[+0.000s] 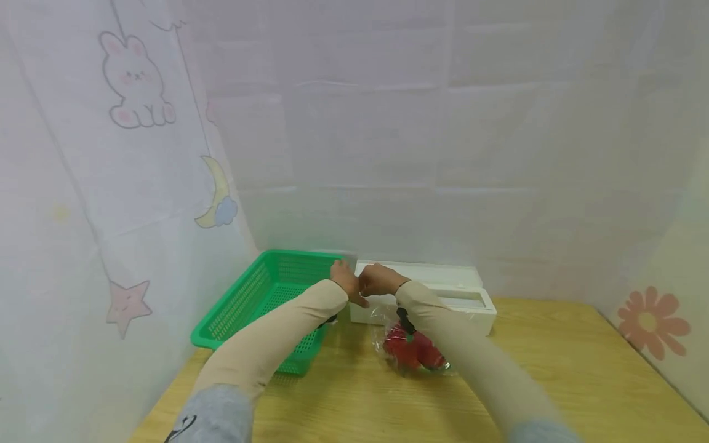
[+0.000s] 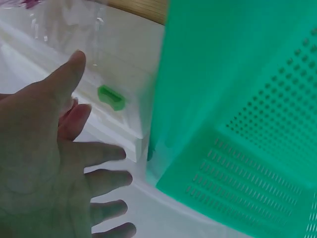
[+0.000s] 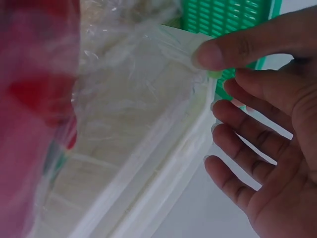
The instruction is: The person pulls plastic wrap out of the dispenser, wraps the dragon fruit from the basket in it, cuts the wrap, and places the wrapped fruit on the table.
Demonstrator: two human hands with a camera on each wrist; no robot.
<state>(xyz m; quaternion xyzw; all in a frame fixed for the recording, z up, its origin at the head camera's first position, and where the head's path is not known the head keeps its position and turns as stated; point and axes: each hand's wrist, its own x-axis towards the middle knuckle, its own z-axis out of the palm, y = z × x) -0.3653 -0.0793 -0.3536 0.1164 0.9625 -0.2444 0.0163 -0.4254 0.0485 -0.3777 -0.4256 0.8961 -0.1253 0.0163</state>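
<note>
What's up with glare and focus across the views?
Head: soft, diffuse light, small glints on the clear bag; left wrist: dim, grayish cast on the left hand, soft near wall on the green basket; right wrist: bright flecks on the bag, red contents blurred at frame left.

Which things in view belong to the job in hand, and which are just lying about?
Likely in the job:
clear bag by the right hand
its red contents
small green piece near the left hand

Likely just lying about:
green basket
perhaps white box, though both hands are close
</note>
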